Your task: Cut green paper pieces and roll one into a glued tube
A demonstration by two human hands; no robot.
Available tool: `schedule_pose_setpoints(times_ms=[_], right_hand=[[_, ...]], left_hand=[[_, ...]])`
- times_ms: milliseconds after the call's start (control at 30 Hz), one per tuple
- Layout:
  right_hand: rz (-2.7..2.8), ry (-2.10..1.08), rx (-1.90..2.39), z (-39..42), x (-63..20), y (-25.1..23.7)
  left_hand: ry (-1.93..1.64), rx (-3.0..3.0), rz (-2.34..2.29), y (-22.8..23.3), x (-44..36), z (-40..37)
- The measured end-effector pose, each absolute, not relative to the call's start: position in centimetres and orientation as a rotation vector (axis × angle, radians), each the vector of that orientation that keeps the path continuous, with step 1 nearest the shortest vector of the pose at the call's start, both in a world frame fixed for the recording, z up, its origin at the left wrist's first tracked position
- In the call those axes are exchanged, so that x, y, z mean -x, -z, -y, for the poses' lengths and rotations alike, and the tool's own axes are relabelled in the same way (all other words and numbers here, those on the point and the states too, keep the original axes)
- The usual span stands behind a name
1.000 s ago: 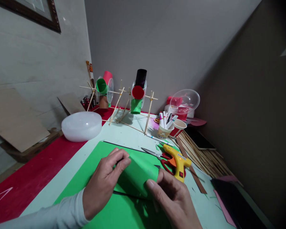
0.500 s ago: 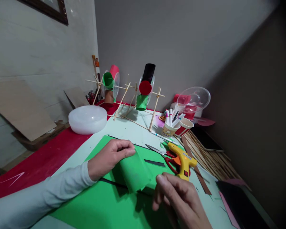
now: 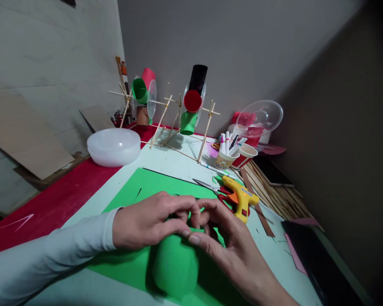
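A curled piece of green paper [image 3: 176, 267] bends into a tube shape in front of me, over a larger flat green sheet [image 3: 124, 196]. My left hand [image 3: 156, 219] grips its upper edge, thumb outside and fingers behind. Close against it, my right hand [image 3: 226, 236] pinches the same edge from the right, the two thumbs almost meeting. The fingers behind the paper are partly hidden. Just beyond my right hand lie a yellow glue gun [image 3: 242, 199] and red-handled scissors [image 3: 207, 185].
Two stick frames carrying wheels with coloured paper tubes [image 3: 193, 101] stand at the back. A white round container [image 3: 114, 146] sits at left. Paper cups with markers [image 3: 227, 160], wooden sticks [image 3: 274, 197] and a black sheet [image 3: 319, 263] are at right.
My right hand has moved left and up to the paper, beside my left hand, and now grips its edge. The green piece has shifted nearer to me, and the view has tilted downward.
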State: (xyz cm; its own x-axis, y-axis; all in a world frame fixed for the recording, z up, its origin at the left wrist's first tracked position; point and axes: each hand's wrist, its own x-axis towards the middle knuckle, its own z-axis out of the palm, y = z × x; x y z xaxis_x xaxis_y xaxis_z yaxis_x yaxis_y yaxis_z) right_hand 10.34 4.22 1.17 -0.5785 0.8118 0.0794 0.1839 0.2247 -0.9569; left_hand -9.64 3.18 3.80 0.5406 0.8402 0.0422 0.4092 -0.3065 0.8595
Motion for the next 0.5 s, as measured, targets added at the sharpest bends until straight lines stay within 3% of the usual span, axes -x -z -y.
schedule_pose_setpoints(times_ms=[233, 500], right_hand=[[1.599, -1.787, 0.867, -5.12, -10.30, -1.22], [1.490, -1.731, 0.926, -4.94, -9.97, -1.03]], left_hand=[[-0.710, -1.987, -1.006, -3.77, 9.61, -3.40], [-0.890, -1.972, -1.073, -3.15, 9.44, -3.60]])
